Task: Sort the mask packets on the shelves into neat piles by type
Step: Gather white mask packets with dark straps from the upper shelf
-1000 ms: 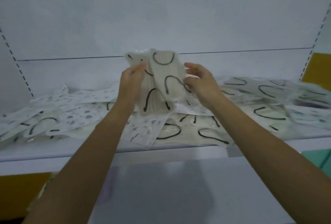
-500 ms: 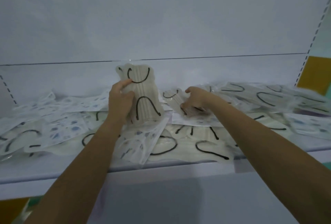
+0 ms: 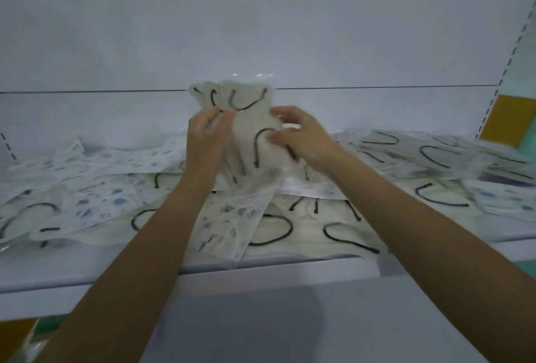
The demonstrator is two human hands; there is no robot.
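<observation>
Both my hands hold an upright bundle of cream mask packets with black ear loops (image 3: 250,130) above the middle of the shelf. My left hand (image 3: 207,137) grips the bundle's left side, thumb on the front. My right hand (image 3: 298,136) pinches the front packet at its right edge. Loose cream packets with black loops (image 3: 345,235) lie flat on the white shelf (image 3: 261,272) below and to the right. White packets printed with blue shapes (image 3: 95,203) lie mostly to the left, and one printed packet (image 3: 229,223) hangs over the front edge.
The shelf's white back panel (image 3: 261,29) rises behind the packets. A perforated upright (image 3: 504,72) and a yellow panel (image 3: 510,119) stand at the right. More cream packets (image 3: 435,156) are spread at the far right, blurred.
My right hand left the shelf pile with another cream packet and brought it up against the bundle in my left hand. The view tilted down slightly.
</observation>
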